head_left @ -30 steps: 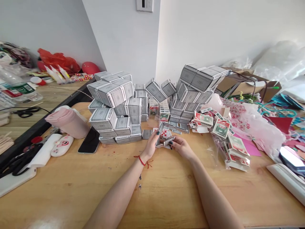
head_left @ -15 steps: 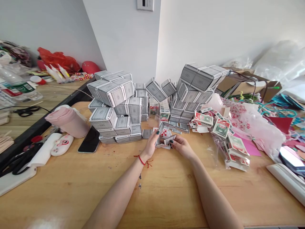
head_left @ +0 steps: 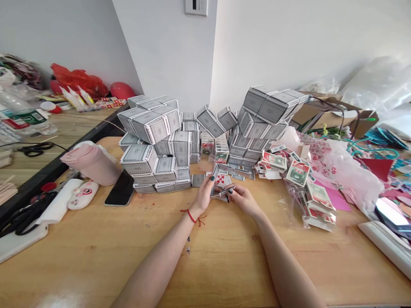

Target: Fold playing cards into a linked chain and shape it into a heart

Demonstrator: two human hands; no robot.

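My left hand (head_left: 201, 196), with a red string bracelet at the wrist, is closed on the left side of some folded playing cards. A face with red hearts (head_left: 222, 179) shows between my hands. My right hand (head_left: 245, 200) pinches a folded playing card (head_left: 227, 191), seen nearly edge-on at the front right of the piece. How the cards join is too small to make out. Behind them lie loose grey-backed cards (head_left: 239, 171). Boxes built of grey-backed cards are piled at the left (head_left: 149, 160) and at the right (head_left: 253, 128).
Opened card packets (head_left: 298, 172) and clear wrappers lie to the right, beside a white plastic bag (head_left: 349, 169). On the left are a black phone (head_left: 120, 188), a pink cloth roll (head_left: 93, 164) and black-handled scissors (head_left: 35, 214). Several card packets (head_left: 221, 149) stand between the piles.
My right fingers have tilted the folded front card, which now shows nearly edge-on, and more of the hearts face is visible. My left hand has barely moved.
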